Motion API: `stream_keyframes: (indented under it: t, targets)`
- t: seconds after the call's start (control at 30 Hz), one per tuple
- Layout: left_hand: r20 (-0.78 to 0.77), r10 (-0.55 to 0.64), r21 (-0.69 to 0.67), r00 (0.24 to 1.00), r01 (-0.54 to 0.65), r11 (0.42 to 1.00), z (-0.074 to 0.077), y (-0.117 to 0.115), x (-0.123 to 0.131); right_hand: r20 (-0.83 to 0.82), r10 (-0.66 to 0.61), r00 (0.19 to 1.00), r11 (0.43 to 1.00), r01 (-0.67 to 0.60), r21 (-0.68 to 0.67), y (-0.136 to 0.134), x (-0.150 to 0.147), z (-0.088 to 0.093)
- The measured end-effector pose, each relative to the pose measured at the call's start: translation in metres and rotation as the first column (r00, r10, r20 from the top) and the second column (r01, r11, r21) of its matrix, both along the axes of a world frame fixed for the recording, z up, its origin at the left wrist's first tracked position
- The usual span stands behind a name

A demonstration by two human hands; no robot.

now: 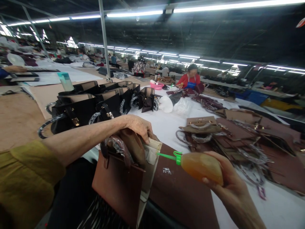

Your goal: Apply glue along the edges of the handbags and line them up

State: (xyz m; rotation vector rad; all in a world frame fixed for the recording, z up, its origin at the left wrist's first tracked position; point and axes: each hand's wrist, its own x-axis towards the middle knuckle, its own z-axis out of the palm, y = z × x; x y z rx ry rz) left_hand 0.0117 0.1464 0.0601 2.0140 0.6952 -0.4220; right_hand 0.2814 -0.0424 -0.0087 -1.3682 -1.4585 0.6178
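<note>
My right hand (226,173) is wrapped round a squeeze bottle (201,166) of amber liquid, held on its side. The bottle's thin green nozzle points left, and its tip meets the pale inner edge of a brown handbag (118,187). Over the top of that bag reaches my left hand (137,125), its fingers bent down and closed on the lining edge near the nozzle tip; the bag hides some of the fingertips. The bag's plastic-wrapped handle (118,144) stands below my left wrist. A brown panel (181,190) lies under the bottle.
Several black handbags (73,109) stand in rows at the left, beside a teal-capped bottle (65,81). Brown bag pieces with wrapped handles (202,128) are heaped at the right. Across the white table (162,122) a person in red (190,81) sits at work. A metal post (105,41) rises behind.
</note>
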Motion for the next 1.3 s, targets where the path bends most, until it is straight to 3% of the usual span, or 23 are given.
stream_keyframes:
  t: [0.27,0.67,1.07,1.3]
  targets:
    - [-0.020,0.011,0.025,1.000,-0.010,1.000,-0.002,-0.001,0.000,-0.010,0.025,1.000,0.998,-0.026,-0.056,-0.009,0.000,-0.007]
    - [-0.007,0.038,-0.041,0.999,-0.038,0.998,-0.005,-0.001,0.000,0.140,0.157,0.978,0.987,-0.152,-0.048,-0.017,0.008,-0.025]
    - [-0.069,-0.010,0.082,0.998,0.016,0.996,-0.001,0.000,0.001,0.157,0.084,0.984,0.994,-0.072,-0.085,-0.031,0.000,-0.047]
    - [-0.029,-0.011,0.040,1.000,0.012,0.999,-0.005,0.001,-0.002,0.273,0.204,0.940,0.973,-0.164,-0.163,-0.036,0.002,-0.051]
